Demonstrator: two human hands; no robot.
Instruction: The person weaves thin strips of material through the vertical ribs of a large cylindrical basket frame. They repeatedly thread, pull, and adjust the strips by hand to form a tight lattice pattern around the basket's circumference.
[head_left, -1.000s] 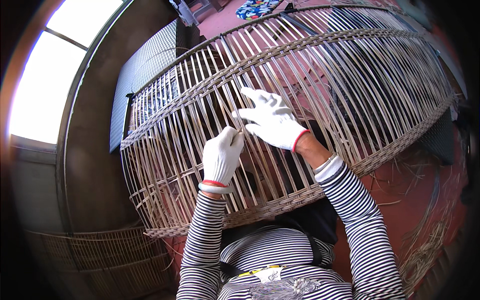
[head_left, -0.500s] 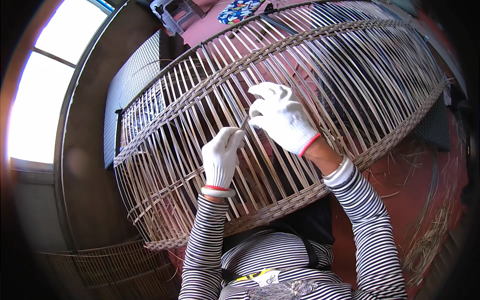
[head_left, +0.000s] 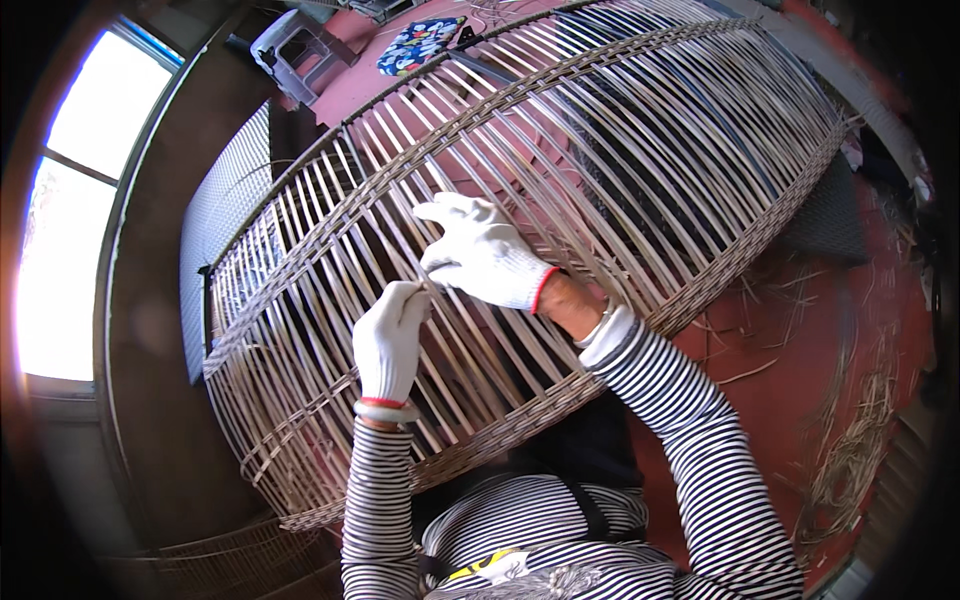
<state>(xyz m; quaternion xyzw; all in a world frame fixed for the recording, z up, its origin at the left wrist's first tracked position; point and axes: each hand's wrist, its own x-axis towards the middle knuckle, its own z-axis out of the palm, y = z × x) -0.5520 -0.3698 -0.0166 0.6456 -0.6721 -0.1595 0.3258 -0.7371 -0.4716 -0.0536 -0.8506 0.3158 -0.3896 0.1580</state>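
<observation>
A large curved wicker panel [head_left: 545, 410] lies across in front of me, its long brown and grey strands running between woven bands. Over its middle my left hand [head_left: 386, 345], in a white knitted glove, is closed in a pinch on a thin wicker strand, mostly hidden by the fingers. My right hand [head_left: 487, 255], gloved the same way, hovers just to the right and beyond, its fingers apart and curved toward the left fingertips. Nothing shows plainly in the right fingers.
A grey plastic stool [head_left: 290, 50] and a patterned cushion [head_left: 420, 45] are on the red floor beyond the panel. At left stands a grey woven piece [head_left: 225, 225] by the wall. Loose strands [head_left: 858, 430] lie on the floor at right.
The whole view has shifted, so the panel and both hands sit further left in the picture. My left hand keeps its pinch, and my right hand stays close beside it with fingers apart.
</observation>
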